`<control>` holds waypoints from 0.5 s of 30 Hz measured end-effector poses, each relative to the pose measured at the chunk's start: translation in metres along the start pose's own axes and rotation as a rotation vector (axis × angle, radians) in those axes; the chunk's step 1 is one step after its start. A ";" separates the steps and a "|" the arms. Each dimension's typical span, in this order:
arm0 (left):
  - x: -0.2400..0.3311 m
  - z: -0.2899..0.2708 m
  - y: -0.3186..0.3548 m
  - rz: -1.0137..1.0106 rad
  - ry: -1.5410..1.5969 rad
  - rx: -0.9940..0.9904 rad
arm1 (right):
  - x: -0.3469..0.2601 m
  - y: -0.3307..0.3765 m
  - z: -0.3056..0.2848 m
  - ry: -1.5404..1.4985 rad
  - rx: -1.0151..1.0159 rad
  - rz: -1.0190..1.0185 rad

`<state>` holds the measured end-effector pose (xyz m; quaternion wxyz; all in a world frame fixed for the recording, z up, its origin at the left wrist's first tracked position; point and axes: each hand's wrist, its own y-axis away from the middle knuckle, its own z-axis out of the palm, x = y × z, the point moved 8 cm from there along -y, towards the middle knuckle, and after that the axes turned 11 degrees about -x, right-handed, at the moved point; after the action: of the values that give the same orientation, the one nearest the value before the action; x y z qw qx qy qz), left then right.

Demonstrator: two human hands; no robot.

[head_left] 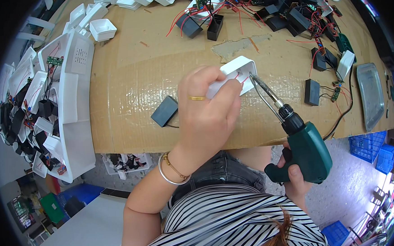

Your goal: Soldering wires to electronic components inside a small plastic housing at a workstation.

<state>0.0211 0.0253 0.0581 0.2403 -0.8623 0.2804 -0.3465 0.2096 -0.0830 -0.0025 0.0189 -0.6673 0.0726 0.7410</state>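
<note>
Holding a white plastic casing (239, 64) just above the middle of the tabletop (126, 73), the left hand (209, 108) has its fingers (211, 73) pinched close on the near left part of it. The casing's open side is turned toward the right, and thin red wire shows inside. The right hand (296, 180) is wrapped around the handle of a dark green soldering gun (315, 149) near the tabletop's front edge; only part of its fingers shows, closed on the grip. The gun slants up to the left, and its metal tip (254, 78) reaches into the casing's right end; whether it touches the wire or the wall, I cannot tell.

Just left of the left hand lies a black box (164, 111), a short dark lead running from it toward the wrist. Right of the casing, another black box, (312, 92) is wired to a small green circuit board (336, 93), and beyond that lies a grey tray (370, 99). A heap of black boxes and red wires (290, 18) covers the far right. At the left stands a large white bin (76, 103) full of casings and wired parts.
</note>
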 end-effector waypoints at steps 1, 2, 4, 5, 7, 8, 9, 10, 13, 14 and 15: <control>-0.002 0.004 0.000 -0.037 0.001 -0.025 | 0.001 0.000 0.000 -0.001 -0.002 0.000; -0.004 0.008 0.000 -0.075 0.002 -0.050 | 0.001 0.000 -0.001 0.006 0.010 -0.019; -0.003 0.008 -0.001 -0.068 -0.055 -0.051 | 0.000 0.001 -0.003 0.013 0.022 -0.036; -0.001 0.008 -0.001 -0.060 -0.110 -0.053 | 0.000 0.002 -0.003 0.021 0.018 -0.034; 0.001 0.010 -0.002 -0.059 -0.160 -0.057 | -0.001 0.003 -0.003 0.028 0.012 -0.032; 0.003 0.012 -0.003 -0.056 -0.210 -0.061 | -0.001 0.003 -0.001 0.043 0.001 -0.019; 0.004 0.012 -0.004 -0.058 -0.210 -0.060 | -0.002 0.003 0.000 0.058 -0.010 -0.007; 0.005 0.014 -0.005 -0.071 -0.265 -0.077 | -0.002 0.002 0.001 0.058 -0.011 -0.005; 0.006 0.018 -0.006 -0.086 -0.362 -0.093 | 0.001 0.001 0.003 0.087 -0.025 0.026; 0.006 0.018 -0.006 -0.085 -0.404 -0.092 | 0.002 0.001 0.004 0.085 -0.037 0.044; 0.007 0.018 -0.007 -0.089 -0.407 -0.093 | 0.005 0.000 0.005 0.083 -0.050 0.062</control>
<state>0.0401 0.0298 0.0540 0.2366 -0.9361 0.2035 -0.1621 0.2041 -0.0828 -0.0064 -0.0239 -0.6950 0.0756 0.7146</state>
